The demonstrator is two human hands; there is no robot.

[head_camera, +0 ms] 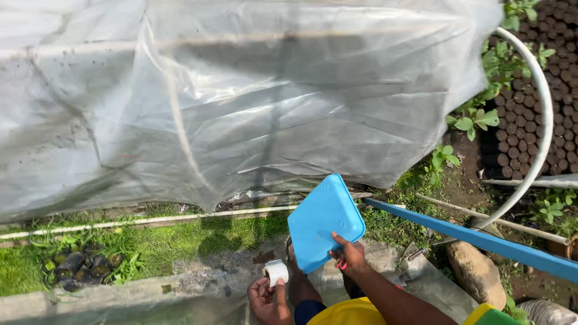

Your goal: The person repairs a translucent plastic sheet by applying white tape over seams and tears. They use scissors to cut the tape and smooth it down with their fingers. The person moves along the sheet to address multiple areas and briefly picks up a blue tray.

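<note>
I see a clear plastic tunnel cover (241, 90) over grass (150, 241), rows of dark seedling bags (536, 108) (right side), daylight.

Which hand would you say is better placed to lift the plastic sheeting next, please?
Probably the right hand: it sits higher, closer to the sheeting's lower edge, though it grips the blue lid. The left hand is lower, holding a small white roll.

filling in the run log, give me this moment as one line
left hand: holds white roll | right hand: holds blue lid | behind: clear plastic sheet over hoops
</note>
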